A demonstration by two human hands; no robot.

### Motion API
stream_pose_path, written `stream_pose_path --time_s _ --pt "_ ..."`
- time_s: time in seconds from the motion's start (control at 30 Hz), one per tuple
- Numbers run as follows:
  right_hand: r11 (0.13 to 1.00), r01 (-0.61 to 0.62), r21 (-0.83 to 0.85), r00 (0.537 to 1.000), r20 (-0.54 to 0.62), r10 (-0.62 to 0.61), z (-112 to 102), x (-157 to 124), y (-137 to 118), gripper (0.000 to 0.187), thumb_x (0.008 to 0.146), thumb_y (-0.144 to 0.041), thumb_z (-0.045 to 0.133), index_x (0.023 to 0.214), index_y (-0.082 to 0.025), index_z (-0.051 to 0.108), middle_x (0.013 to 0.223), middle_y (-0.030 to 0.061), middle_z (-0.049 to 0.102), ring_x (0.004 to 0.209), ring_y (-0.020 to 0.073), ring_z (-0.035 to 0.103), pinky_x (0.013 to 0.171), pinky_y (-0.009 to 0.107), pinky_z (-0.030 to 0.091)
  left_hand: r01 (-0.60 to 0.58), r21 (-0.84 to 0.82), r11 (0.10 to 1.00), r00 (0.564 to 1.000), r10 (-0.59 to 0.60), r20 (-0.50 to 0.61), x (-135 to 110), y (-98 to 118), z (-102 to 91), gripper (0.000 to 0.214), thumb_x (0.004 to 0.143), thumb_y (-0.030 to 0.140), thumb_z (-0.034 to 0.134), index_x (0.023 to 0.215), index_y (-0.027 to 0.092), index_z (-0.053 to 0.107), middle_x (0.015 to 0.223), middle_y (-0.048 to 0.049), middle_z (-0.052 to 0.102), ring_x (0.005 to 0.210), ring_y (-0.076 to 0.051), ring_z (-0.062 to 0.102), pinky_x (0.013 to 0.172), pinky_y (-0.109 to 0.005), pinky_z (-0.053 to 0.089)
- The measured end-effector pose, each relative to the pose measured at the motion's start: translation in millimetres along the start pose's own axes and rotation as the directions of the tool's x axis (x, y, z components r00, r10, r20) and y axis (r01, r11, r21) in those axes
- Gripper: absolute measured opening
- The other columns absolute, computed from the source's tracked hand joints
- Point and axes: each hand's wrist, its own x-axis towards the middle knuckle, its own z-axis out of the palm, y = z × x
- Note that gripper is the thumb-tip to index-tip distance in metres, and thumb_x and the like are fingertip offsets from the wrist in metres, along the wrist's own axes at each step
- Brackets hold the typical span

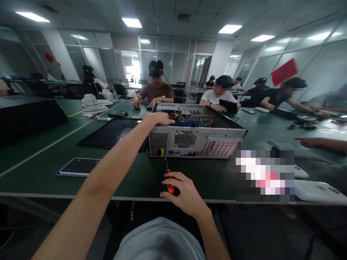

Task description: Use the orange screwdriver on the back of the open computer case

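An opened computer case [162, 138] lies on the green table, its rear panel with vents and ports facing me and its upper side uncovered. My left hand [160, 118] grips the case at its upper left rear corner; some fingers reach over the rim and are partly hidden. Coloured wires [177, 116] show inside, close to those fingers. In front of the rear panel, my right hand [184, 189] has its fingers closed loosely round a screwdriver [170, 186] with an orange and black handle. The screwdriver's thin shaft points toward the lower left of the panel.
A black side panel [108, 133] lies left of the case, with a phone-like device [80, 167] nearer me. White fans [93, 104] stand farther back. To the right are a white device [322, 191], a pixelated patch and another person's hand [306, 142]. Co-workers sit across the table.
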Motion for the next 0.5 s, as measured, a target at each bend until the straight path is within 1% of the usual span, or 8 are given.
stream_pose_path --time_s 0.07,0.1,0.13,0.17,0.23,0.33,0.4,0.5 --pt "0.998 -0.013 0.056 1.0 0.026 0.012 -1.7 -1.5 -0.6 0.039 0.083 -0.033 0.084 0.12 -0.027 0.073 0.136 0.0085 0.068 0.125 0.0275 0.066 0.11 0.045 0.051 0.012 -0.018 1.0 0.986 -0.009 0.168 0.9 -4.3 -5.8 0.065 0.088 0.073 0.049 0.114 0.021 0.078 0.097 -0.0149 0.077 0.087 -0.029 0.068 0.078 -0.04 0.052" --pt "0.997 -0.016 0.072 0.999 0.041 0.014 -2.4 -1.9 -1.4 0.043 0.084 -0.031 0.082 0.125 -0.027 0.071 0.141 0.0087 0.066 0.127 0.0271 0.065 0.112 0.044 0.05 0.008 -0.028 1.0 0.976 -0.001 0.219 -0.2 -5.6 -9.1 0.067 0.088 0.074 0.049 0.118 0.021 0.077 0.101 -0.0151 0.077 0.089 -0.029 0.069 0.078 -0.04 0.051" --pt "0.997 -0.018 0.079 0.999 0.05 0.014 -2.8 -1.9 -2.3 0.043 0.085 -0.029 0.081 0.127 -0.027 0.07 0.142 0.0087 0.065 0.129 0.0266 0.064 0.112 0.044 0.05 0.009 -0.038 0.999 0.971 0.001 0.237 -2.4 -6.0 -12.1 0.068 0.087 0.075 0.049 0.121 0.022 0.077 0.105 -0.0151 0.077 0.091 -0.03 0.069 0.079 -0.04 0.051" --pt "0.997 -0.019 0.076 0.999 0.049 0.015 -2.9 -1.6 -3.2 0.041 0.086 -0.028 0.08 0.126 -0.026 0.069 0.142 0.0086 0.065 0.129 0.0262 0.064 0.113 0.044 0.049 0.019 -0.05 0.999 0.973 -0.007 0.232 -5.6 -5.5 -14.4 0.07 0.086 0.076 0.049 0.124 0.023 0.075 0.109 -0.015 0.076 0.094 -0.03 0.069 0.08 -0.04 0.051" --pt "0.999 -0.022 0.037 0.999 0.024 0.021 -1.8 -0.6 -4.9 0.036 0.084 -0.03 0.083 0.118 -0.025 0.071 0.136 0.0087 0.068 0.126 0.0271 0.064 0.111 0.046 0.049 0.084 -0.068 0.994 0.978 -0.069 0.198 -14.2 -2.1 -16.2 0.072 0.086 0.077 0.05 0.129 0.024 0.072 0.116 -0.0152 0.075 0.098 -0.031 0.068 0.085 -0.042 0.051" --pt "0.996 -0.028 -0.079 0.999 -0.033 0.026 0.9 0.9 -7.1 0.039 0.077 -0.036 0.088 0.108 -0.023 0.069 0.122 0.0102 0.07 0.117 0.0304 0.064 0.104 0.05 0.051 0.186 -0.077 0.98 0.977 -0.176 0.124 -25.5 3.7 -13.5 0.072 0.084 0.077 0.053 0.132 0.025 0.07 0.121 -0.0156 0.074 0.103 -0.033 0.067 0.088 -0.045 0.05" --pt "0.989 -0.035 -0.146 0.999 -0.041 0.03 2.2 1.2 -8.0 0.042 0.078 -0.038 0.087 0.113 -0.023 0.068 0.118 0.0103 0.067 0.112 0.0303 0.063 0.1 0.049 0.052 0.189 -0.073 0.979 0.98 -0.183 0.08 -28.5 4.9 -10.3 0.072 0.084 0.076 0.054 0.13 0.024 0.071 0.119 -0.0163 0.074 0.101 -0.034 0.067 0.086 -0.047 0.05" --pt "0.979 -0.033 -0.201 0.999 0.001 0.034 3.0 0.6 -8.4 0.052 0.082 -0.041 0.084 0.13 -0.029 0.066 0.117 0.0085 0.063 0.104 0.0264 0.063 0.097 0.046 0.054 0.137 -0.063 0.989 0.99 -0.135 0.028 -28.1 4.4 -8.2 0.071 0.084 0.076 0.054 0.127 0.023 0.073 0.111 -0.0159 0.076 0.094 -0.033 0.067 0.081 -0.046 0.051"
